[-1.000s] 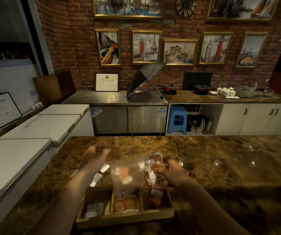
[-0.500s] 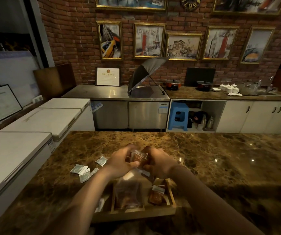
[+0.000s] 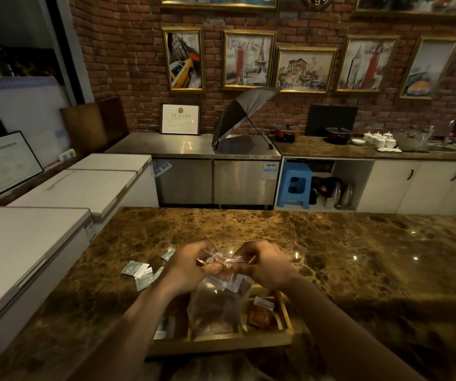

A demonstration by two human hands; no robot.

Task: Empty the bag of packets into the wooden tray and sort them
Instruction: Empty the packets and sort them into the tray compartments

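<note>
While both hands work at the mouth of the bag, the job stands roughly at its midpoint, by my reckoning.

Starting at the left, several pale packets (image 3: 138, 271) lie loose on the marble tabletop (image 3: 345, 259), outside the wooden tray (image 3: 221, 345) and just beyond the left forearm. These are unsorted and would need gathering.

The left hand (image 3: 191, 268) is closed, thumb and fingers pinching one side of the clear plastic bag (image 3: 214, 306) at its top edge. The bag hangs down from that grip over the tray's middle compartment. It looks slack; some brownish content seems to remain low in it, though the plastic and dim light prevent a firm count.

The right hand (image 3: 265, 266) is likewise closed, pinching the opposite side of the bag's mouth. The two hands are close together, apparently pulling the opening apart.

Within the tray, the left compartment holds a few pale packets, partly hidden by the left forearm. The right compartment holds a brown packet (image 3: 261, 316) with a pale one above it.

Judgement: emptying is incomplete, sorting is begun, and the strays on the tabletop remain outstanding.
</note>
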